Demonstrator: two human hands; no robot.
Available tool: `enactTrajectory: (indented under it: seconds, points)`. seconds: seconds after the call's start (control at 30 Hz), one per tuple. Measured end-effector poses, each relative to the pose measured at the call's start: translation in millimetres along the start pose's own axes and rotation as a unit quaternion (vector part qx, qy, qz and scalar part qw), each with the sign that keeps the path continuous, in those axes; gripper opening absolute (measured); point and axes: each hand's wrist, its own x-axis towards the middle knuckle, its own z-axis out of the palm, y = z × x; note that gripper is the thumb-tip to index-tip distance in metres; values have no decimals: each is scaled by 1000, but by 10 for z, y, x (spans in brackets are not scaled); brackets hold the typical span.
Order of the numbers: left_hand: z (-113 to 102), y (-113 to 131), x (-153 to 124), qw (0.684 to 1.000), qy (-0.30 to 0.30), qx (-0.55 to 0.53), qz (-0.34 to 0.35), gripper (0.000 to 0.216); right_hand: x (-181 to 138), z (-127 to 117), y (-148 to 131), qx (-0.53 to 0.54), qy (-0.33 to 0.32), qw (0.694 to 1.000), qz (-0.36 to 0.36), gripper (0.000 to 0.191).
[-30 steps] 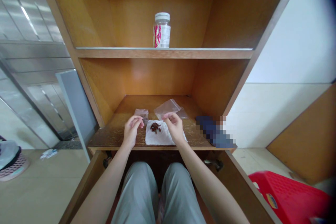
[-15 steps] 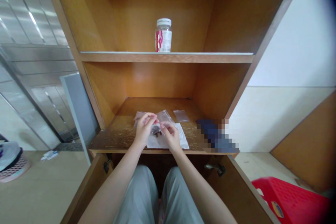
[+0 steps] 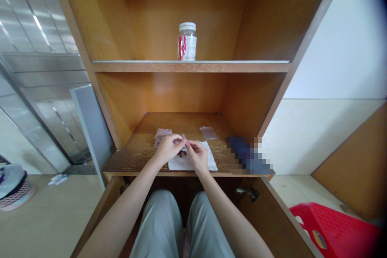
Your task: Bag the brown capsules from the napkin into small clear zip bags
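My left hand [image 3: 169, 147] and my right hand [image 3: 198, 155] meet above a white sheet [image 3: 208, 163], with the fingertips of both pinched on a small clear zip bag [image 3: 184, 137]. Most of that bag is hidden behind the fingers. Small dark brown pieces [image 3: 182, 154] show on the sheet below the hands; their kind is too small to tell. Beside my left hand lie clear zip bags [image 3: 163, 132], partly covered by it. Another flat zip bag [image 3: 208, 133] rests on the wood beyond my right hand.
A capped clear jar [image 3: 187, 42] with a pink and white label stands on the upper shelf [image 3: 136, 66]. A pixelated dark blue item [image 3: 242, 149] lies at the right. Open cabinet doors [image 3: 272, 209] flank my knees. A red basket [image 3: 335, 229] is on the right floor.
My left hand has turned inward and moved right, so the fingertips of both hands are closer together. The clear bag, spread out above them before, is now mostly hidden.
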Motion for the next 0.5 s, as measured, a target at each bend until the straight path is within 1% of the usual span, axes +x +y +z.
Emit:
enactTrajectory:
  seconds: [0.2, 0.27, 0.37, 0.5]
  points:
    - [27, 21, 37, 999, 30, 44, 10, 22, 2, 9, -61, -13, -21, 999, -27, 14]
    - [20, 21, 45, 998, 36, 50, 12, 20, 0, 13, -86, -9, -28, 999, -30, 15]
    - [-9, 37, 52, 998, 29, 44, 25, 13, -5, 10, -111, 0, -30, 999, -27, 16]
    - [-55, 67, 56, 998, 14, 45, 45, 11, -9, 0, -117, -6, -28, 999, -21, 15]
